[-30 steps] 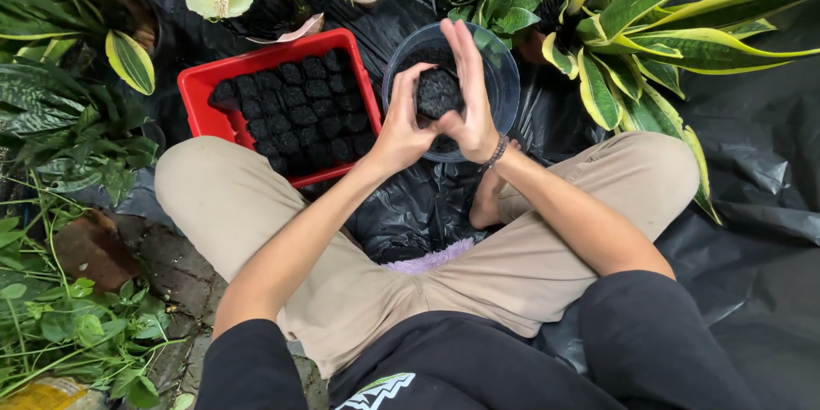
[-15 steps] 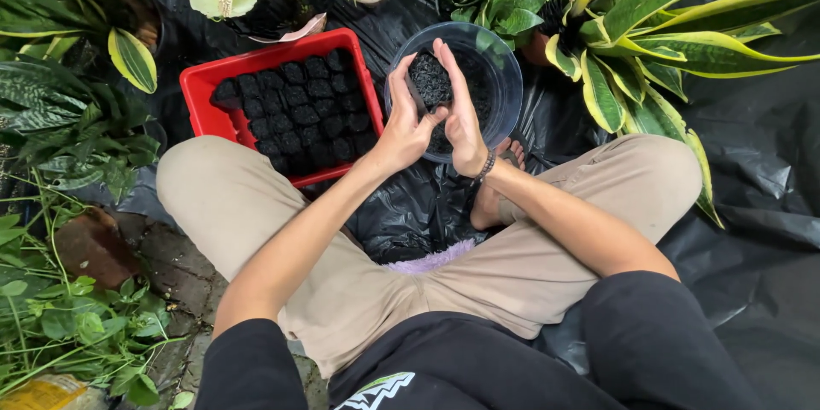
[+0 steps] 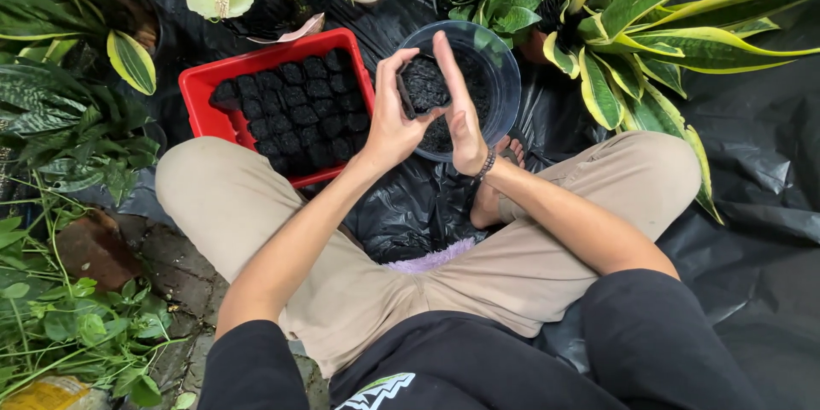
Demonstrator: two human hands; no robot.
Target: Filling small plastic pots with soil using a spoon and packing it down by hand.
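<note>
A garden or plant nursery corner outdoors. Potted plants with striped yellow-edged leaves [image 3: 649, 17] ring a black plastic ground sheet [image 3: 752, 188] laid over paving. A red tray [image 3: 205, 85] of small black soil-filled pots and a clear bowl [image 3: 504, 68] of dark soil sit on it.

Both hands, left hand [image 3: 389, 124] and right hand [image 3: 461, 111], cup a small soil-filled pot [image 3: 420, 85] over the clear bowl [image 3: 504, 77], red tray [image 3: 201, 90] at nine o'clock.
</note>
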